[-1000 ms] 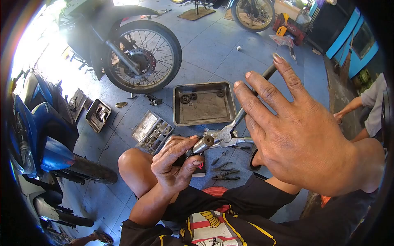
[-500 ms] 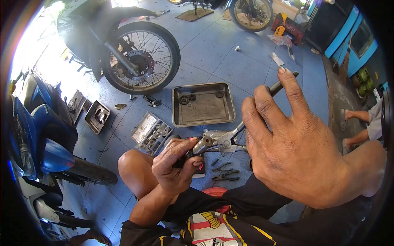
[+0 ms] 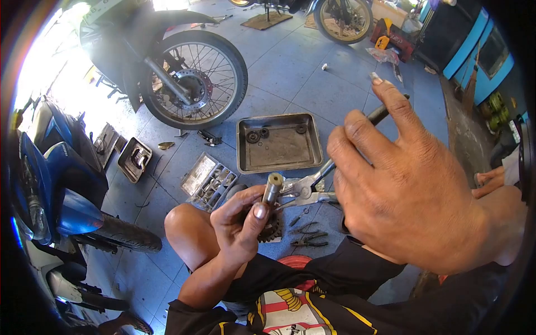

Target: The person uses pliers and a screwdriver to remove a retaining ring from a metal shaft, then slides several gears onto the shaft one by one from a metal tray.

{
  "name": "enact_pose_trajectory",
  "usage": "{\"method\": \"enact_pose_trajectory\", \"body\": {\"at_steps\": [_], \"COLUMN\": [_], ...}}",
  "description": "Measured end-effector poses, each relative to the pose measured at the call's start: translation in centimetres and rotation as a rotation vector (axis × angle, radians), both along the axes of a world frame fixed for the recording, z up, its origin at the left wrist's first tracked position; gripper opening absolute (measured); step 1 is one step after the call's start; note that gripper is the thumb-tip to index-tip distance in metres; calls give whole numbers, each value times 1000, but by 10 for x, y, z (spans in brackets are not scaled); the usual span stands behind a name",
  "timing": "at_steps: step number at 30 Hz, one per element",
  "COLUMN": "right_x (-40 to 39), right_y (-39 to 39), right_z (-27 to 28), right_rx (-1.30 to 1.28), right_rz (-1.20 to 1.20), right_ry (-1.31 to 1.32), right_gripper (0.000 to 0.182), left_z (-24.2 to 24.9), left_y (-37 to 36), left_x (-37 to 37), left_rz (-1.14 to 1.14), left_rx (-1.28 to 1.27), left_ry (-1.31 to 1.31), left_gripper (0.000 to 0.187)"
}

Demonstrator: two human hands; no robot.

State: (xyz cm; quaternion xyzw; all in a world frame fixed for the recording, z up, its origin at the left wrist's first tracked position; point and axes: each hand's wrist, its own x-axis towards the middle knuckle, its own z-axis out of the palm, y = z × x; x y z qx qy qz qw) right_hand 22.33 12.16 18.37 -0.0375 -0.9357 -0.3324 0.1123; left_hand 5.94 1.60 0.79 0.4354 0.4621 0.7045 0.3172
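Observation:
A metal shaft [image 3: 272, 190] with a dark toothed gear [image 3: 270, 230] below it is held in my left hand [image 3: 239, 223], thumb and fingers closed round it. My right hand [image 3: 407, 184] grips pliers [image 3: 305, 190], whose jaws reach left beside the shaft; whether they touch it I cannot tell. A dark rod-like tool [image 3: 379, 114] also lies in my right hand, under the raised index finger. Beyond the hands, a metal tray [image 3: 279, 159] on the floor holds several small round parts.
A motorcycle wheel [image 3: 195, 84] stands front left, a blue motorcycle [image 3: 61, 173] at the left. On the floor are a parts box [image 3: 209, 181], a small tray [image 3: 135, 159] and several pliers [image 3: 310, 239]. Another person's feet [image 3: 488, 181] show at the right.
The shaft has turned more upright in my left hand, and the gear below it now shows. The pliers' jaws have shifted slightly. The other person's feet have moved.

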Motion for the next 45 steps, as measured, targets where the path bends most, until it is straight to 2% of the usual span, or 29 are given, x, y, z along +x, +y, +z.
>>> {"method": "enact_pose_trajectory", "body": {"at_steps": [2,3,4,6,8,10,13,14,15,17,19,21,22,24,25,27,28,29,31,32,34,35,37,39,40,42,45], "right_x": [-1,0,6,27,40,61,82,88,89,88,96,100,102,106,108,110,117,120,124,126,130,123,91,60,66,72,62], "right_y": [5,8,13,26,34,53,53,52,49,43,42,42,44,48,49,51,56,57,59,62,72,76,74,67,71,77,59], "right_z": [13,17,14,-4,-10,-59,-121,-137,-142,-148,-156,-154,-151,-137,-127,-111,-108,-106,-101,-98,-96,-94,-92,-81,-85,-94,-80], "right_rx": [-53,-103,-91,-247,-649,-867,-936,-973,-973,-1045,-1052,-1177,-1177,-1235,-1233,-1180,-1196,-1193,-1444,-1436,-1689,-1675,-1749,-1734,-1703,-2097,-2082], "right_rz": [26,45,61,-125,-315,-301,-452,-477,-474,-582,-538,-430,-437,-343,-354,-233,-158,-171,-55,-67,152,137,362,195,180,334,195], "right_ry": [-44,-88,-86,-64,-196,-218,-376,-414,-411,-574,-517,-167,-170,139,135,481,555,554,949,955,1190,1197,1723,1939,1954,1694,1724], "right_gripper": [21,22,22,26,44,61,49,45,45,39,38,33,33,26,26,20,28,28,48,48,55,55,40,38,38,35,31], "left_z": [-5,-5,-5,-9,-3,-3,-9,-7,-4,0,-1,-3,-6,-8,-7,-6,-6,-6,-8,-9,-10,-8,-3,4,9,14,5], "left_y": [2,3,4,7,6,4,4,5,6,8,13,17,19,22,23,26,28,29,31,33,33,34,32,32,30,24,7], "left_x": [-2,-4,-7,-10,-11,-16,-23,-21,-20,-20,-15,-12,-11,-9,-7,-1,2,4,7,10,15,18,26,35,39,45,56], "left_rz": [-181,-169,-245,-371,-350,-334,-420,-384,-382,-366,-327,-288,-323,-367,-403,-448,-458,-469,-517,-518,-534,-516,-521,-512,-494,-550,-584], "left_rx": [-77,-66,-81,-52,-78,-188,-193,-202,-202,-253,-265,-276,-275,-275,-258,-243,-238,-232,-239,-230,-225,-229,-243,-253,-286,-312,-351], "left_ry": [-392,-389,-523,-706,-719,-800,-868,-875,-871,-898,-882,-872,-879,-893,-896,-907,-910,-913,-901,-892,-891,-863,-840,-877,-830,-824,-839], "left_gripper": [40,40,41,38,35,28,28,25,25,25,25,26,29,34,39,46,50,55,57,56,55,53,52,50,50,48,43]}}
